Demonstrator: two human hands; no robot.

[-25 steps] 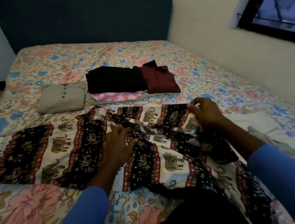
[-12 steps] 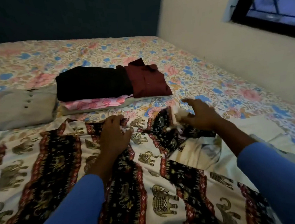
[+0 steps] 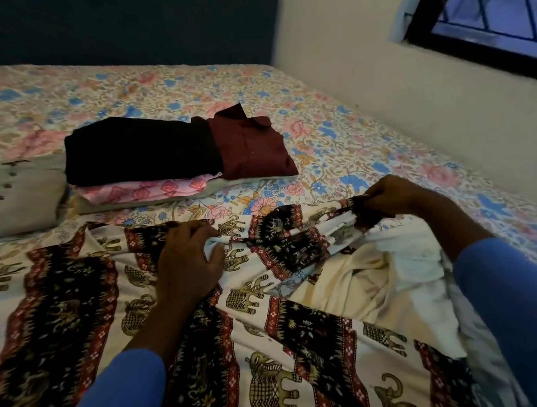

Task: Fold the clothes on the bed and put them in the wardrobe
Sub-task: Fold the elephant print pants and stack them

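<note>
An elephant-print garment (image 3: 75,298) in black, red and cream lies spread across the near part of the bed. My left hand (image 3: 188,261) pinches a fold of it near its far edge. My right hand (image 3: 385,199) grips the bunched far corner of the same garment, stretching the edge between both hands. Behind them sits a folded stack: a black garment (image 3: 137,149) and a maroon shirt (image 3: 249,143) on top of a pink floral piece (image 3: 144,190). A folded grey buttoned garment (image 3: 12,194) lies to its left.
A cream-white cloth (image 3: 372,278) lies crumpled under the print garment on the right. The floral bedsheet (image 3: 335,133) covers the bed, with a dark headboard (image 3: 118,25) behind, a wall (image 3: 413,102) along the right side and a window (image 3: 495,2) at top right.
My right hand moved right and took hold of the garment's bunched corner, pulling the edge taut. My left hand closed on a fold. The view shifted closer and to the right.
</note>
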